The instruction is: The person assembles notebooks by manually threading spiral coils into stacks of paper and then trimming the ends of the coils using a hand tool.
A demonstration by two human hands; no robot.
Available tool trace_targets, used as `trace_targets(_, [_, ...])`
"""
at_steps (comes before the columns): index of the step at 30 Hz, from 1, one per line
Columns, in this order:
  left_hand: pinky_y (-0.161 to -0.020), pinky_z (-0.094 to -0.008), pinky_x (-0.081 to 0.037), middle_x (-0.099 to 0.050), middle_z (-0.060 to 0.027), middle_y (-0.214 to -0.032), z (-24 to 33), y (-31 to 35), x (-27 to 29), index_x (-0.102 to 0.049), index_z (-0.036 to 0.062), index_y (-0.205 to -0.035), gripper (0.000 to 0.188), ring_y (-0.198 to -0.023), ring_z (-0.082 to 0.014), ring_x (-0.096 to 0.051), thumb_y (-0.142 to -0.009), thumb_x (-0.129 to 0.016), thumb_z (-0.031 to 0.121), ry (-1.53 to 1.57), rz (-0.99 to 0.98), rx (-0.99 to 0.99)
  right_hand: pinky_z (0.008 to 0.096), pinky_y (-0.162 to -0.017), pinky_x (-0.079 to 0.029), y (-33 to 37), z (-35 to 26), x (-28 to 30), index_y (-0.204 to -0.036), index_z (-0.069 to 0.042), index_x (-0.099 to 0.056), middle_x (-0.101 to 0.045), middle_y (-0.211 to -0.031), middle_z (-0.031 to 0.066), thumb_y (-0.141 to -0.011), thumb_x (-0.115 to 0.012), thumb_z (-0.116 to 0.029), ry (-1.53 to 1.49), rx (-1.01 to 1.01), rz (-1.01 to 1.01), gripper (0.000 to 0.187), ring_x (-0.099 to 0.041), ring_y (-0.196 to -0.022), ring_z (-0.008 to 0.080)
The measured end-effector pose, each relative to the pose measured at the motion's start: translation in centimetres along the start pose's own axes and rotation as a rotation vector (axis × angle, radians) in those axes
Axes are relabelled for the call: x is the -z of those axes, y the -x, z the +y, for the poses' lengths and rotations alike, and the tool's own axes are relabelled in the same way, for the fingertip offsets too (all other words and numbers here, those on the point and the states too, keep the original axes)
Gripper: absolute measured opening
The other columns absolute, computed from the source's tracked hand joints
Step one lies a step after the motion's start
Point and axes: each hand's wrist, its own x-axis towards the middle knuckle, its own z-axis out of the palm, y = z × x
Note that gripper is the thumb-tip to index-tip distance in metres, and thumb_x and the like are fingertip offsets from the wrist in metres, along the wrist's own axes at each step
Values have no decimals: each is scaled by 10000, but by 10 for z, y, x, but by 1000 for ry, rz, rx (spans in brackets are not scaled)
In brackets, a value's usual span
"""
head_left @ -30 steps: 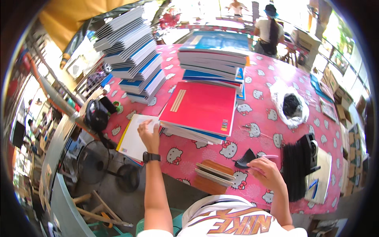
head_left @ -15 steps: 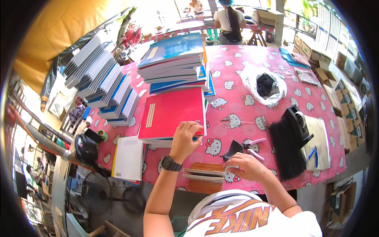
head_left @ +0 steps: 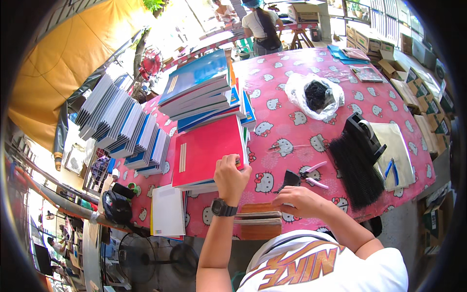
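My left hand [head_left: 232, 177], with a dark watch on its wrist, has its fingers closed on the lower right corner of a red notebook [head_left: 209, 153] that tops a stack. The notebook lies flat, and the fingertips partly hide its edge. Beside the wooden blocks [head_left: 260, 221] at the table's near edge rests my right hand [head_left: 299, 200], loosely bent and open, with nothing visible in it. Just beyond its fingers lie pink-handled pliers [head_left: 315, 175] and a small black piece [head_left: 290, 179]. Left of the wooden blocks sits a white spiral notebook [head_left: 168, 210].
Behind the red notebook rises a tall pile of blue notebooks [head_left: 197, 80]. Staggered notebook stacks [head_left: 121, 126] stand at left. On the right are black binding coils [head_left: 355, 168], a black device [head_left: 365, 138], blue-handled pliers [head_left: 390, 173] and a white bag [head_left: 296, 95]. A person [head_left: 262, 27] works beyond.
The view has shifted and tilted. My left hand stays at the red notebook's corner, its fingers curled in more. My right hand remains close to the wooden blocks.
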Motion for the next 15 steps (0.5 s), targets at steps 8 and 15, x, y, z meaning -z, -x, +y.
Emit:
trace_targets(8, [-590,-340,-488,-648,-94,-684,-13,-18,15,-660,44,-724,117,-607,-271,-623,-715,-633,158,307,-130,265,349,-718,-495,1,19,-8,-967,-55,-628,-654,-870,85,-834,-609,-96,-264,-60,-9,140,-619,-824,243])
trace_targets(15, [-675,-361,-510,-650,-136,-831,26,61,53,-635,18,-835,121,-751,-287,-636,-768,-645,118,259,29,-128,303,-691,-522,-21,22,-3,-1134,-30,-558,-631,-993,87,-947,-503,-290,-1654,-639,144,326,-613,-852,151])
